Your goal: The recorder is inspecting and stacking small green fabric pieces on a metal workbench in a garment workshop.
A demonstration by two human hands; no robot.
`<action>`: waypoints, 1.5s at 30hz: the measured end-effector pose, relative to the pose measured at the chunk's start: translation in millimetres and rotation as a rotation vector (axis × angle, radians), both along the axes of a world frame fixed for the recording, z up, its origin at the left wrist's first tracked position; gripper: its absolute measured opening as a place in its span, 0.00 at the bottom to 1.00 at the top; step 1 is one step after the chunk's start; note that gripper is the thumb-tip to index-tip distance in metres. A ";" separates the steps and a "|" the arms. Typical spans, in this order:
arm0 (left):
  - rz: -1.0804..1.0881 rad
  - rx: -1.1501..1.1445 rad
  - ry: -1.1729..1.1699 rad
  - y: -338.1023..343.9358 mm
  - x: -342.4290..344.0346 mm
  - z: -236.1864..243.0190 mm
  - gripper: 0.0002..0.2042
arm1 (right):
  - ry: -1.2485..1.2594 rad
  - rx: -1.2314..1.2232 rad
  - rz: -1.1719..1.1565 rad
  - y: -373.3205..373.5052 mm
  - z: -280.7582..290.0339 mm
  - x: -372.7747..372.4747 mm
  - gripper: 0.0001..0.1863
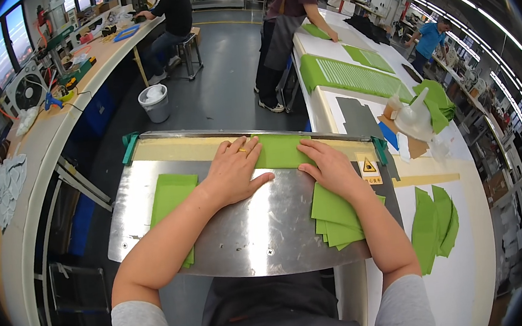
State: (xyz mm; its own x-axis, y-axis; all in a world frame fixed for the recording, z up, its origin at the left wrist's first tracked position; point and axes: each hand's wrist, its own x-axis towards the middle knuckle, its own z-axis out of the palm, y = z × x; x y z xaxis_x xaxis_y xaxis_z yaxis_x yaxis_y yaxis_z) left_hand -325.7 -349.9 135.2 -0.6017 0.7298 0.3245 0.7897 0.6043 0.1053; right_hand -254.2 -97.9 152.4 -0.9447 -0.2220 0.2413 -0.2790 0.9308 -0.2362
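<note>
A green fabric piece (282,152) lies flat at the far edge of a metal work plate (261,226), against a straight metal bar. My left hand (235,168) rests flat with its fingers stretched out, the fingertips at the piece's left edge and the thumb apart. From the other side, my right hand (330,167) lies with extended fingers on the right edge of the same piece. Under my right forearm sits a fanned stack of green pieces (335,218). Another green stack (170,200) is beside my left forearm, which partly covers it.
Green clamps (129,149) flank the bar, with a warning label (369,170) at its right. On the right table are loose green pieces (427,228), a striped green panel (353,75) and plastic wrapping (412,117). A person (289,28) works beyond; a bucket (155,104) stands on the floor.
</note>
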 end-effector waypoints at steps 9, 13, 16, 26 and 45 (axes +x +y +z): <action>0.000 0.001 -0.019 -1.7 1.2 2.6 0.36 | 0.028 0.044 0.008 -3.9 2.2 3.2 0.26; -0.001 -0.006 -0.057 -1.7 2.6 1.5 0.37 | 0.014 0.055 -0.013 -5.2 8.7 6.9 0.26; 0.002 0.027 -0.030 -2.5 2.1 -4.5 0.38 | -0.019 0.045 -0.034 -2.5 11.3 8.5 0.27; 0.029 0.051 -0.119 -9.6 -1.4 -1.4 0.41 | 0.027 0.115 -0.013 0.1 3.0 5.6 0.27; 0.012 0.069 0.021 -6.8 0.3 2.3 0.34 | 0.063 0.136 -0.022 -6.8 9.6 8.0 0.25</action>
